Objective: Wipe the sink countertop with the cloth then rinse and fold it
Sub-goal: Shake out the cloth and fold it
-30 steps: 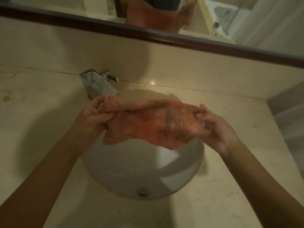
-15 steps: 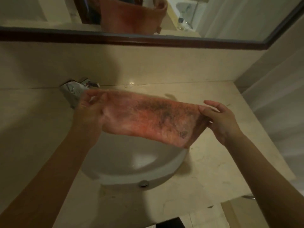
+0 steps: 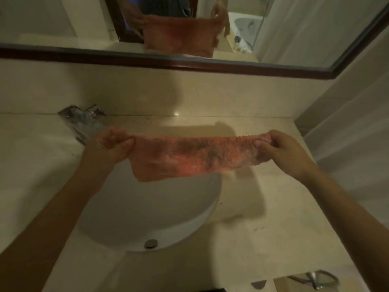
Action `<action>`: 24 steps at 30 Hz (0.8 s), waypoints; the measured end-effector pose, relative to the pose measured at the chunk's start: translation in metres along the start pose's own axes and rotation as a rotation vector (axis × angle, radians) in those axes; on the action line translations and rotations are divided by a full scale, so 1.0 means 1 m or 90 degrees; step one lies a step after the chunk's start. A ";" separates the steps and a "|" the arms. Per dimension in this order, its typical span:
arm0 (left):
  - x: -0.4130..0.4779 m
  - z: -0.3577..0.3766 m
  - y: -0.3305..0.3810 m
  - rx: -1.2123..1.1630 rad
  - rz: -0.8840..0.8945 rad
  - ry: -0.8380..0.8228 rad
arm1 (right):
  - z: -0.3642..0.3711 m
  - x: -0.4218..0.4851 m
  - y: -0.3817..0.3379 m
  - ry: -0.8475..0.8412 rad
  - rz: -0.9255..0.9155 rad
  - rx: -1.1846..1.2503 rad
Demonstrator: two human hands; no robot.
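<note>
An orange-pink cloth (image 3: 189,157) with dark stains hangs stretched in the air above the far rim of the white sink basin (image 3: 134,209). My left hand (image 3: 111,144) grips its left end, just in front of the chrome tap (image 3: 82,121). Its right end is pinched by my right hand (image 3: 284,150), which hovers over the beige countertop (image 3: 263,239). The cloth is pulled into a long horizontal strip, with its lower edge drooping toward the basin.
A mirror (image 3: 63,22) in a dark wooden frame runs along the back wall and reflects the cloth. A wall (image 3: 347,133) closes the right side. A metal handle (image 3: 313,279) shows below the counter's front right edge.
My hands have drawn further apart, stretching the bunched cloth into a longer, narrower strip. The right hand has moved right, out over the countertop.
</note>
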State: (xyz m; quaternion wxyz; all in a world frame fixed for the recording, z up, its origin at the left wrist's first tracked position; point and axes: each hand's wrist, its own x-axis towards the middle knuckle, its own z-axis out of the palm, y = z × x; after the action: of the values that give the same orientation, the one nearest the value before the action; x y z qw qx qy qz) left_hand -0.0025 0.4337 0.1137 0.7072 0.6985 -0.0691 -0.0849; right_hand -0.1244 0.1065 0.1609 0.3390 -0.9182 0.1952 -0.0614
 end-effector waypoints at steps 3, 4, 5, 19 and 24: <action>-0.009 0.042 -0.003 0.064 0.013 0.121 | -0.012 0.006 0.023 -0.048 0.051 0.140; -0.013 0.056 -0.006 0.077 0.006 0.159 | -0.014 0.008 0.030 -0.047 0.059 0.163; -0.017 0.071 -0.009 0.077 -0.008 0.184 | -0.015 0.009 0.035 -0.047 0.070 0.201; -0.071 0.274 0.012 -0.070 -0.003 -0.117 | -0.036 0.018 0.058 -0.342 0.064 0.516; -0.050 0.264 -0.008 -0.108 -0.027 -0.151 | -0.036 0.023 0.084 -0.258 0.046 0.434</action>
State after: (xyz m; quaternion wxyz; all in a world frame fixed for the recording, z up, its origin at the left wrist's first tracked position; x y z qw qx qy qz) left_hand -0.1085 0.1866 0.1102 0.7485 0.6226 -0.1302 -0.1876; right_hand -0.1391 0.0179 0.1339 0.6580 -0.7392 0.1247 0.0714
